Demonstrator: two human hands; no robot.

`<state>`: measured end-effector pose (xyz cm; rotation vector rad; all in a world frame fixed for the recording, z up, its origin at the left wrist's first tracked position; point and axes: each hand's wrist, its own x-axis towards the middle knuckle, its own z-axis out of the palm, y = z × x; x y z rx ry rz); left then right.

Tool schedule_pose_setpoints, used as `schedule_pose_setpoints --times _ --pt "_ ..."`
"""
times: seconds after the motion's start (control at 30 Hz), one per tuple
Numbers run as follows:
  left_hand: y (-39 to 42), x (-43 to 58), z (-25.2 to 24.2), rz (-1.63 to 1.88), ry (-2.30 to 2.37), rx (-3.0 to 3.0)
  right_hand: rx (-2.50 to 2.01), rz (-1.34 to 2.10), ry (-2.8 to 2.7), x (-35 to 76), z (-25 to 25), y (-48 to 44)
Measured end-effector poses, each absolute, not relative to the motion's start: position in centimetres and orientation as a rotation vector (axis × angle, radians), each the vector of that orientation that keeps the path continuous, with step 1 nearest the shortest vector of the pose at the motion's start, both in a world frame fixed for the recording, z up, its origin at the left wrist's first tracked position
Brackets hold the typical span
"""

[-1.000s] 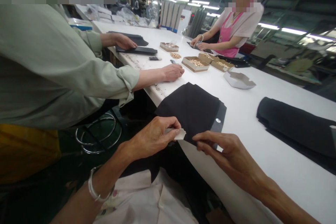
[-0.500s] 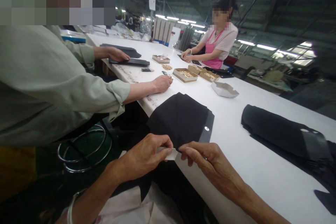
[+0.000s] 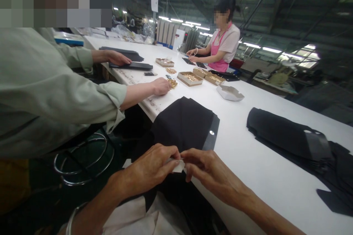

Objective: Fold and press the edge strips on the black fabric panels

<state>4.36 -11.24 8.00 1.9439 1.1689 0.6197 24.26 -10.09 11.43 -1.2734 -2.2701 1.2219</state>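
My left hand (image 3: pixel 150 165) and my right hand (image 3: pixel 209 172) meet at the table's near edge, fingertips pinching a small white paper strip (image 3: pixel 178 166) from both sides. Just beyond them lies a folded black fabric piece (image 3: pixel 182 125), its far side edged by a grey band with a round metal snap (image 3: pixel 211 132). The lower part of the fabric is hidden behind my hands. A metal bangle circles my left wrist.
The long white worktable (image 3: pixel 248 143) holds a black fabric stack (image 3: pixel 284 132) at right, cardboard trays of gold-coloured metal parts (image 3: pixel 189 79), and a white card tray (image 3: pixel 230 93). A co-worker's green sleeve (image 3: pixel 55 95) crowds the left; another person (image 3: pixel 220 49) sits far down the table.
My hands have drawn closer together around the white strip. The whole view has shifted slightly, and the co-worker's hand now rests nearer the loose gold parts.
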Motion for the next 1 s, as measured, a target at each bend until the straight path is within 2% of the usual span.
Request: schedule_pose_setpoints --times 0.2,0.5,0.67,0.8,1.0 --pt "-11.4 4.8 7.9 0.62 1.177 1.936 -1.314 1.142 -2.268 24.3 11.3 -10.0" --pt "-11.6 5.7 8.0 0.572 1.248 1.944 -1.431 0.741 -2.49 24.2 10.6 -10.1" --pt "-11.6 5.6 6.1 0.739 1.243 1.905 -1.414 0.823 -2.404 24.3 10.9 -10.3" --pt "-11.9 5.4 7.0 0.715 1.242 1.906 -1.4 0.95 -2.318 24.2 11.3 -10.6" --pt "-11.8 5.0 8.6 0.62 1.189 1.935 -1.384 0.754 -2.454 24.4 11.5 -10.5"
